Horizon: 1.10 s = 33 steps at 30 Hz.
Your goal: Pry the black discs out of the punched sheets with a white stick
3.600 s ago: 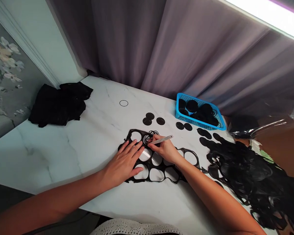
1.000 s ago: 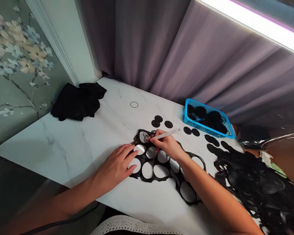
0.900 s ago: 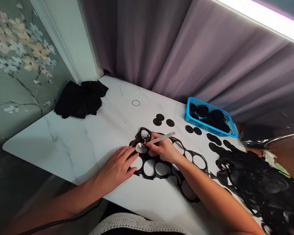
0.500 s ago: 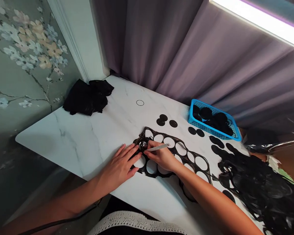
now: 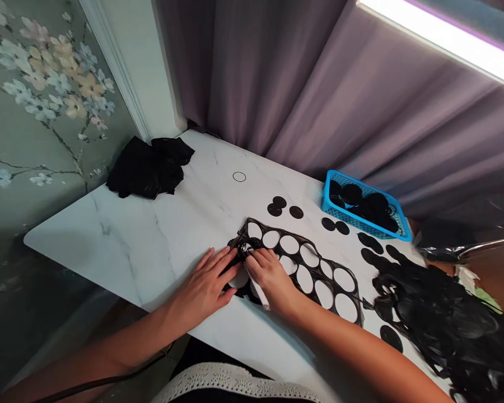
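Observation:
My left hand point(image 5: 213, 278) lies flat with spread fingers on the table and the left end of a thin black sheet point(image 5: 317, 272). Rows of round holes run through this sheet, with the white table showing in them. In my right hand point(image 5: 273, 278), closed in a pinch, is a slim white-handled craft knife point(image 5: 260, 294); its tip is hidden under the fingers. The handle slants down toward my body. At the fingertips is a small round black ring-shaped thing point(image 5: 244, 246), partly covered by my hand.
Several loose black discs point(image 5: 296, 212) lie behind the sheet. A blue basket point(image 5: 353, 215) at the back right holds more black round pieces. A heap of black scraps point(image 5: 449, 313) covers the right side. Folded black material point(image 5: 147, 168) sits at the left. A thin ring point(image 5: 239, 177) lies farther back.
My right hand has turned, so the knife handle now points down toward my body instead of to the right. The left hand stays in place.

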Tool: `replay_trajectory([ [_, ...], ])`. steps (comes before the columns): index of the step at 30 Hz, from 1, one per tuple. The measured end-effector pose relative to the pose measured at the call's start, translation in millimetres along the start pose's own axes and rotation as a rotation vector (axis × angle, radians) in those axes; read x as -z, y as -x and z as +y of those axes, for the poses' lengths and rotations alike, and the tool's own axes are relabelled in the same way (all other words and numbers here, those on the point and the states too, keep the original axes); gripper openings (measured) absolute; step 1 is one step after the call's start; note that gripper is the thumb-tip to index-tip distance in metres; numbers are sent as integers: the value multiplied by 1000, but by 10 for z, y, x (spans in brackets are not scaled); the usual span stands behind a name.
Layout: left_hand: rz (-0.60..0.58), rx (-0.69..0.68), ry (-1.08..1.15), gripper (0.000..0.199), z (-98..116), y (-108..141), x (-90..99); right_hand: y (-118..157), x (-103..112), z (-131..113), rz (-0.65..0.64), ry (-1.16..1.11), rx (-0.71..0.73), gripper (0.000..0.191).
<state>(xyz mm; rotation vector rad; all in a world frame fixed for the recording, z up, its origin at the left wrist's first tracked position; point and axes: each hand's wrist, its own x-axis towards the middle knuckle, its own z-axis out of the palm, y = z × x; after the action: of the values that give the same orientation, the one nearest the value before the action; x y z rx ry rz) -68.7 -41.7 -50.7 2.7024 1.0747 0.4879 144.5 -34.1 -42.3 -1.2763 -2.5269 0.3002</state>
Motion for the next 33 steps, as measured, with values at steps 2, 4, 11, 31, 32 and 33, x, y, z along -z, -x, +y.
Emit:
replay_trajectory([
  [2,8,-3,-5,42,-3,3,-7,-29,-2,69,26,27,-4,9],
  [4,12,-5,-13,42,-3,4,-2,-105,52,255,108,10,-93,11],
  [11,-56,17,-40,43,-9,-15,67,-357,493,886,583,-395,-553,28],
  [31,105,-73,-7,28,184,387,82,46,215,-74,-208,-937,-305,28],
  [32,103,-72,-6,29,183,390,78,67,174,-101,-159,-885,-277,29],
  [33,101,-71,-4,30,181,390,76,85,134,-123,-113,-833,-251,29],
])
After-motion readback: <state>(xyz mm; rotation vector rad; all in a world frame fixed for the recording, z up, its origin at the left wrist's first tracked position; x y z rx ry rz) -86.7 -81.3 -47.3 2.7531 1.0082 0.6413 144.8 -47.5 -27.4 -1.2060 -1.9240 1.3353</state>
